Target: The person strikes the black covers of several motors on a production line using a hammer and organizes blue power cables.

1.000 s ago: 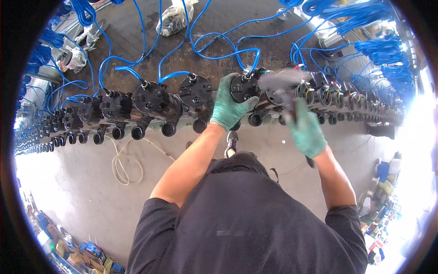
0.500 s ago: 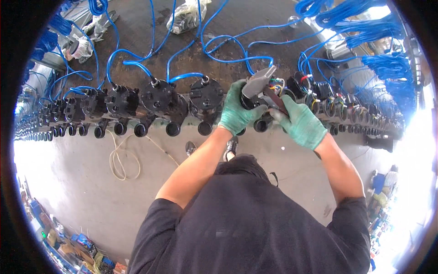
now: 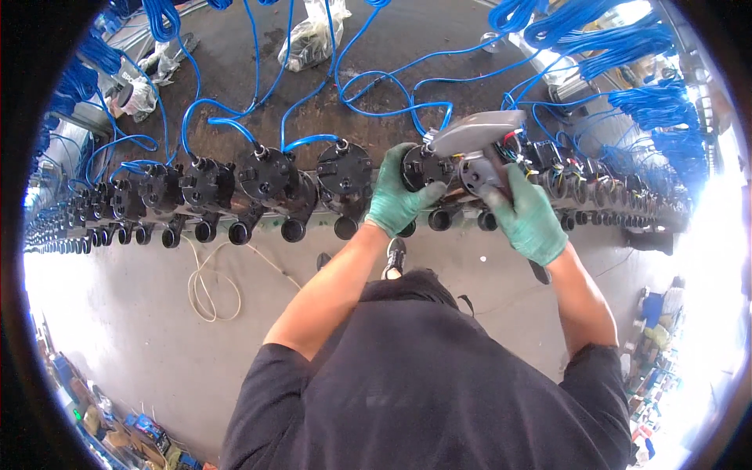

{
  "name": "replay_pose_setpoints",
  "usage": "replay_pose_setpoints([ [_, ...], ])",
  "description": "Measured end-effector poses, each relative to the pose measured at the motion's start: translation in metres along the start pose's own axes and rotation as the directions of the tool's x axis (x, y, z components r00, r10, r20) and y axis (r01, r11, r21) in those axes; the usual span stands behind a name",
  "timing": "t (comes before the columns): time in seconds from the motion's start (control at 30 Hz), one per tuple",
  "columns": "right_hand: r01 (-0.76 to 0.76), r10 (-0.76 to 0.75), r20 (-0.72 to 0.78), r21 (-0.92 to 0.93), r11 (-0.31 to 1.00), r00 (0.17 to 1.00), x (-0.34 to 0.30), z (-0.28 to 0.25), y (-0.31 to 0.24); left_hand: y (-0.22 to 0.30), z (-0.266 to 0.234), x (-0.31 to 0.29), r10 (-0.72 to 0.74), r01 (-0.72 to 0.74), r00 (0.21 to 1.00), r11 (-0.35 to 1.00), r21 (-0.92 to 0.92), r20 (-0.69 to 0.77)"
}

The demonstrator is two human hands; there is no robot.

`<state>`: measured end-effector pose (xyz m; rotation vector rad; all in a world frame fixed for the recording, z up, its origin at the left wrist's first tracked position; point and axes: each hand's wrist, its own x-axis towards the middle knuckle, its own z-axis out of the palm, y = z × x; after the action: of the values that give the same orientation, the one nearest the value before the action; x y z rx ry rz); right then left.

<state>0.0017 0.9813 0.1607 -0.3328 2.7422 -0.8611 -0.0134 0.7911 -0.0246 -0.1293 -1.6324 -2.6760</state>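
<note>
My left hand, in a green glove, is curled round the left side of a black cylindrical housing, its thumb across the lower front. The housing has a round end cap and a blue cable at its top. My right hand, gloved alike, is closed on a grey tool that looks like a pistol-grip power tool with a dark handle. The tool's long grey body lies over the housing's upper right. Whether its tip touches the cap I cannot make out.
A long row of similar black housings runs left and right along the bench edge. To the right, several have coloured wires showing. Blue cable coils hang at the sides. A plastic-wrapped part lies farther back. A pale hose loops on the floor.
The grey tool has turned and shifted right, off the front of the housing, so the black end cap now shows. My left hand keeps its hold on the housing.
</note>
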Motion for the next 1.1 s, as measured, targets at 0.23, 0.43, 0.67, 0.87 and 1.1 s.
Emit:
replay_pose_setpoints([
  [0.23,-0.051,0.053,0.003,-0.197,0.979,0.999,-0.02,0.018,0.051,-0.017,-0.002,0.013,-0.031,0.052,0.988,0.989,0.137,-0.152],
  [0.43,0.017,0.001,-0.154,0.113,0.993,0.988,-0.028,-0.002,0.015,-0.018,-0.009,0.007,-0.026,0.048,0.985,0.99,0.133,-0.169],
  [0.67,0.077,-0.077,-0.009,0.058,0.995,0.997,-0.025,-0.004,0.071,-0.019,0.0,0.012,-0.127,0.119,0.976,0.991,-0.056,-0.177],
  [0.87,-0.222,0.272,-0.535,0.156,0.962,0.8,-0.07,-0.024,0.158,-0.013,-0.003,0.016,-0.122,0.121,0.987,0.992,-0.015,-0.108],
  [1.1,-0.557,0.455,-0.78,0.167,0.813,0.43,-0.116,-0.101,0.361,-0.018,-0.012,0.011,-0.152,0.148,0.977,0.988,-0.038,-0.147],
])
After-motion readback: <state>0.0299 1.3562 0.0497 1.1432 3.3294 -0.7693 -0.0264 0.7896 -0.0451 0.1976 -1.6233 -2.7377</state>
